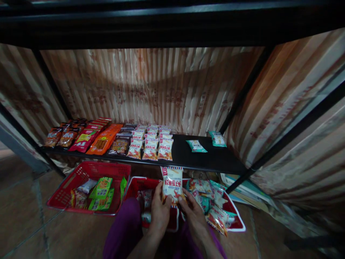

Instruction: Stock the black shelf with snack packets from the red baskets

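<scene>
A white snack bag point(172, 181) with red and blue print is held upright between my two hands, in front of the shelf's edge. My left hand point(161, 205) grips its left side, thumb on the front. On the lower right, my right hand point(192, 207) pinches the same bag. Matching white snack bags point(150, 146) stand in three columns on the black shelf point(178, 154). Below my hands are a red basket point(134, 185) with a few packs and another red basket point(238, 219) heaped with white and teal bags point(215, 205).
Left along the shelf lie dark brown packs point(121, 144), an orange pack point(104, 140), red packs point(84, 138) and black-topped packs point(66, 136). Two teal bags point(196, 146) lie at right. A red basket point(63, 187) holds green packs point(102, 192). A shelf post point(253, 167) slants at right.
</scene>
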Tool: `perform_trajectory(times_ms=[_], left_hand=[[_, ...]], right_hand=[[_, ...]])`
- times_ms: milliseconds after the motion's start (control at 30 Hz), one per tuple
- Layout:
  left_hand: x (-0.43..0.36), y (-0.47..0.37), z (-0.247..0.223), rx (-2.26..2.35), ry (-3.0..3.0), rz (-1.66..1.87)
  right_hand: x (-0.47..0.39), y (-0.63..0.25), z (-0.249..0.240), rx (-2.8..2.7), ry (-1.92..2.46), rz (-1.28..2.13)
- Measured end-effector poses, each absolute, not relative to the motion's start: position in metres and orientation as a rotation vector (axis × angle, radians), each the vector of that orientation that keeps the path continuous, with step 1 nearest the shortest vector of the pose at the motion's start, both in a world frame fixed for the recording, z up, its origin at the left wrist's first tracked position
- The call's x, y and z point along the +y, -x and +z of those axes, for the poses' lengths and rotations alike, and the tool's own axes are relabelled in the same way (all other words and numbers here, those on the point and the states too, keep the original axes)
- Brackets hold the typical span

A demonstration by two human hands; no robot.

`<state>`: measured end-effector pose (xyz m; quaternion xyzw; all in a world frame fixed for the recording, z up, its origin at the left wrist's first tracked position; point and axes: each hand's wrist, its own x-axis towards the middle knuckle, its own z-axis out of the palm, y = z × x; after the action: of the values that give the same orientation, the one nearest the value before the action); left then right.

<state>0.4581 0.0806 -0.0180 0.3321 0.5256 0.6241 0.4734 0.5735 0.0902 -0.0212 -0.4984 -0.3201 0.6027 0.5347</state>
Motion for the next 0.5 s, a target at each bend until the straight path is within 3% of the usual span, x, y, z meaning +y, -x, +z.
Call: perform_trajectory(times_ms=[267, 500], left_hand=[[0.168, -0.496, 0.003, 1.453, -1.148, 1.390], [0.255, -0.515, 0.017, 1.608, -1.460, 1.160]], right_hand=[[0.179, -0.605, -0.006, -0.641, 1.152, 1.313], [0.281, -0.624, -0.022, -0.614, 1.164, 1.239]])
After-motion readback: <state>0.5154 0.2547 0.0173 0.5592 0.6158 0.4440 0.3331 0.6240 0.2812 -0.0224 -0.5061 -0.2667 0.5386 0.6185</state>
